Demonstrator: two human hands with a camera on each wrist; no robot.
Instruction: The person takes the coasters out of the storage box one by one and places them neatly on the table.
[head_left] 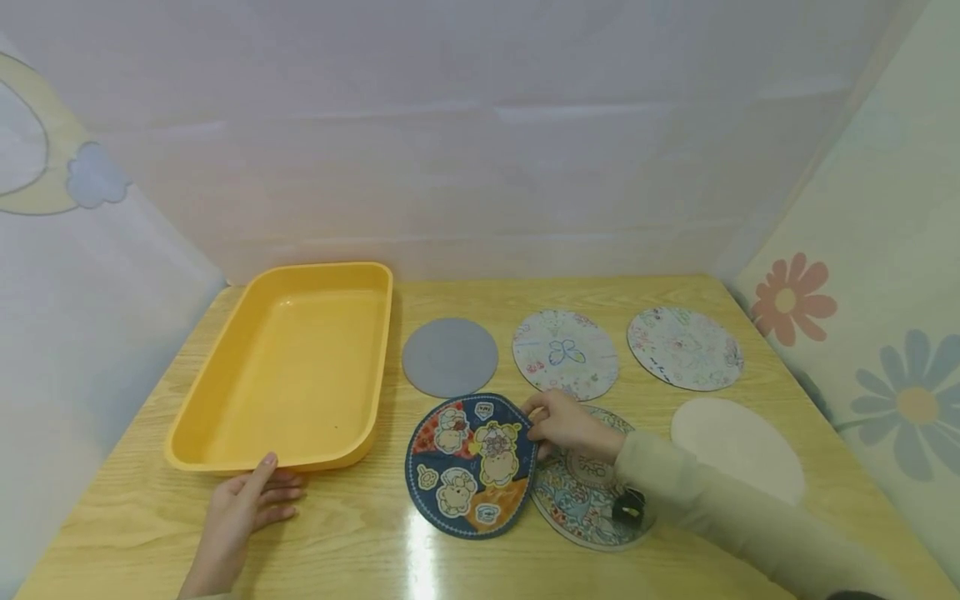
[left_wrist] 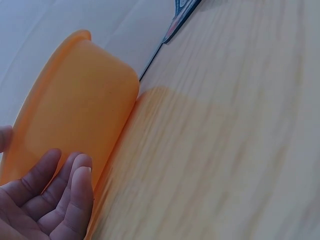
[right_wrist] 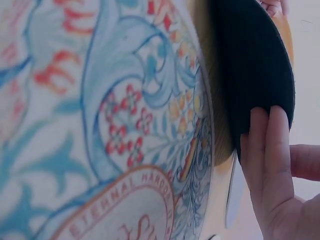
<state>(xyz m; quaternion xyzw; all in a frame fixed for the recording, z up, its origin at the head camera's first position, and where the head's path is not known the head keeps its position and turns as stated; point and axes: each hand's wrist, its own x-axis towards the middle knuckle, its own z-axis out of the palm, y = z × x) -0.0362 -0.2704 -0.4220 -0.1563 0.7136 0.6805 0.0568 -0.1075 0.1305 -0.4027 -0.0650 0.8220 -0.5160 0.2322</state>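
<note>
A navy round mat (head_left: 471, 467) with cartoon bears has its right edge pinched by my right hand (head_left: 566, 427), thumb on one face and fingers on the other. In the right wrist view its black underside (right_wrist: 257, 60) shows, tilted up off the table. Beneath my right wrist lies a blue floral round mat (head_left: 577, 508), with lettering (right_wrist: 120, 205) in its middle. My left hand (head_left: 243, 504) holds the near rim of a yellow tray (head_left: 360, 446), thumb over the rim. The other fingers (left_wrist: 80, 192) of that hand bend against the tray's outer wall.
Behind the navy mat lie a grey round mat (head_left: 450, 357) and a white one with a blue butterfly (head_left: 566, 353). Farther right are a doodled mat (head_left: 684, 350) and a plain cream one (head_left: 738, 450). A pale cloth wall (head_left: 480, 167) borders the wooden table (head_left: 337, 542).
</note>
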